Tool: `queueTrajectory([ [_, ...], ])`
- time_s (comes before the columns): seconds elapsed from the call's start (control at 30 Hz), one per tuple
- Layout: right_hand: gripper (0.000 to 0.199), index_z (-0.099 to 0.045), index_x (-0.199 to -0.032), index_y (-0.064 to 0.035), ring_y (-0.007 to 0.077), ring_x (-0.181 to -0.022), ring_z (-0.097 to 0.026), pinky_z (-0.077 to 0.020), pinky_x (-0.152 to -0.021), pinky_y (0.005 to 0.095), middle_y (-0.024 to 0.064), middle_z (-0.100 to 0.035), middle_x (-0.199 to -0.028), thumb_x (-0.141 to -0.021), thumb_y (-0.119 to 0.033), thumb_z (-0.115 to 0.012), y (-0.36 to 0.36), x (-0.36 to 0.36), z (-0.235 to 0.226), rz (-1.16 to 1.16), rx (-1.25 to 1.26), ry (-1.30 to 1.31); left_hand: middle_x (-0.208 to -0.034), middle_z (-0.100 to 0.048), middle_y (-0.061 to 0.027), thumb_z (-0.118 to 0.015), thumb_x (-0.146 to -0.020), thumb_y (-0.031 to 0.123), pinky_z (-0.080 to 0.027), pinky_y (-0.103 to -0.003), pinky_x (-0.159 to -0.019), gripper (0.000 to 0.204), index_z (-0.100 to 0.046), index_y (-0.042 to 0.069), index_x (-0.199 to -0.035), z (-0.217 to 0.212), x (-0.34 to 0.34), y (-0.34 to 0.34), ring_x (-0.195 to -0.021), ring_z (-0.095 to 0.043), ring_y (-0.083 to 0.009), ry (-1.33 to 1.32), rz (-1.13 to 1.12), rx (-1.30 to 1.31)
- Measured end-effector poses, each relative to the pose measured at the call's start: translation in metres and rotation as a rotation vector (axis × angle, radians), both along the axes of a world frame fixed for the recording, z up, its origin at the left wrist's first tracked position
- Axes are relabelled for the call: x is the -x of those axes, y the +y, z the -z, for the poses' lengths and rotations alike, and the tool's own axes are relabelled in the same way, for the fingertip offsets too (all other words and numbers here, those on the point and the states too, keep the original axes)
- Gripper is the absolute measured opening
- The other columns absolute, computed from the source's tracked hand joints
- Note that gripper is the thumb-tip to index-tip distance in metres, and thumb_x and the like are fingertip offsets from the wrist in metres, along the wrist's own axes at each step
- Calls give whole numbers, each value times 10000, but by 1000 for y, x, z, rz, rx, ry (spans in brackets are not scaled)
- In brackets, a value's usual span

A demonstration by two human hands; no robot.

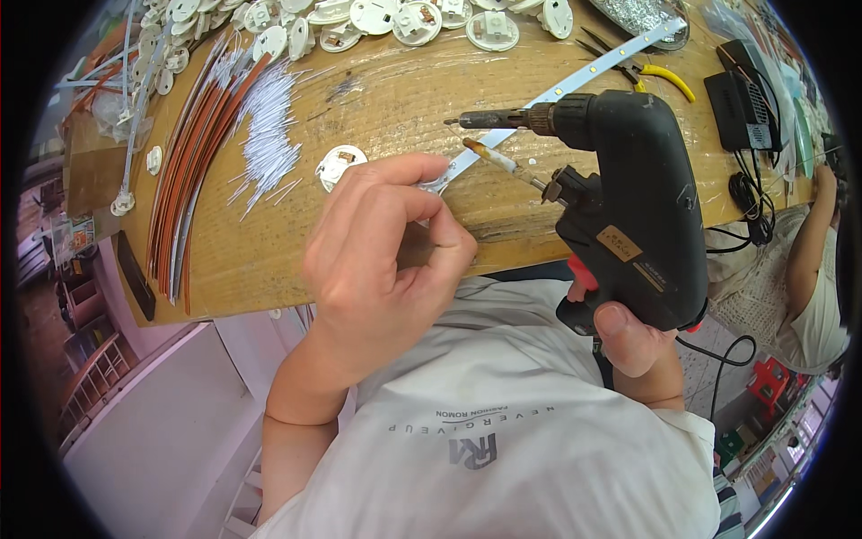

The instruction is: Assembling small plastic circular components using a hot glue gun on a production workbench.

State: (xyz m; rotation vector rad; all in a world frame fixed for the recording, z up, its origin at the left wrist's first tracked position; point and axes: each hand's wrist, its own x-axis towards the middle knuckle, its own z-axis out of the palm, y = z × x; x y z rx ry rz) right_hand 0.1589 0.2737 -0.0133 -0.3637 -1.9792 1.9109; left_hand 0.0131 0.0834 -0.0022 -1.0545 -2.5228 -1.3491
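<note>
My right hand (628,337) is wrapped round the handle of a black soldering gun (642,198) with a red trigger. Its solder feed nozzle and the stained, whitish soldering tip (489,154) point left, above a white LED strip (588,72). The strip runs slantwise from the far right down to my left hand (382,238). There the fingers are curled and pinched at the strip's near end, partly hiding it. Just beyond my left hand lies a round white plastic base (341,166) with metal contacts. The exact contact under the fingertips is hidden.
Red-brown wires (193,171) and a pile of short white wires (269,126) lie at left. More round bases (417,22) line the far edge. Yellow-handled pliers (664,76), a black power adapter (743,108) and another person's arm (808,234) are at right.
</note>
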Motion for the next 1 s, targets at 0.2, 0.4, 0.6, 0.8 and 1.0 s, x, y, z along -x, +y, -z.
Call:
queueTrajectory([
  [0.2,266,-674,-900,34,289,-652,-642,-508,-649,328,115,-666,-784,-762,-179,-756,7,2,0,-47,-52,66,-1080,-730,-154,-697,-792,-140,-565,-218,-587,157,-598,-29,-843,0,-2,2,-706,-660,-71,1,-6,15],
  [0.4,245,-644,-811,33,278,-534,-588,-469,-541,327,95,-619,-679,-691,-165,-724,19,-6,5,-120,-26,81,-1060,-726,-167,-715,-787,-144,-558,-223,-565,178,-597,-19,-837,2,-3,5,-702,-657,-83,35,-3,17],
  [0.6,579,-595,-1122,85,227,-635,-636,-519,-601,310,134,-667,-829,-686,-256,-764,30,-8,10,-256,-170,128,-1037,-726,-181,-723,-776,-151,-555,-237,-543,196,-596,-14,-836,4,-2,8,-700,-661,-118,133,16,40],
  [0.8,393,-681,-876,56,278,-515,-610,-490,-521,317,115,-658,-714,-521,-111,-675,33,6,2,-237,-330,170,-1020,-730,-178,-735,-784,-139,-566,-254,-539,191,-595,-17,-829,1,-1,10,-701,-669,-136,136,31,73],
  [1.0,404,-690,-854,39,266,-501,-610,-469,-498,302,108,-646,-694,-469,-70,-630,31,10,-1,-241,-446,219,-909,-684,-180,-711,-639,-170,-532,-367,-653,263,-559,-14,-785,-1,-4,15,-752,-642,-314,59,-12,44],
])
